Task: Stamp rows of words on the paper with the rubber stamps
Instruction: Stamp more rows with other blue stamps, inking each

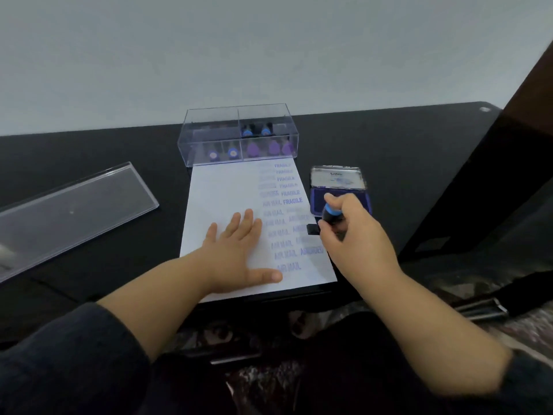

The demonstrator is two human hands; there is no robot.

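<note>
A white sheet of paper (223,193) lies on the black table, with blue stamped words such as FRAGILE and AIR MAIL in columns down its right half. My left hand (236,250) lies flat on the paper, fingers spread, pressing it down. My right hand (356,235) grips a black rubber stamp with a blue knob (331,215) at the paper's right edge, between the sheet and the open blue ink pad (359,202). The stamp's base juts out left of my fingers.
A clear plastic box (238,133) with several more stamps stands at the paper's far end. Its clear lid (74,208) lies to the left. A dark panel (478,187) rises on the right. The table's near edge runs just below the paper.
</note>
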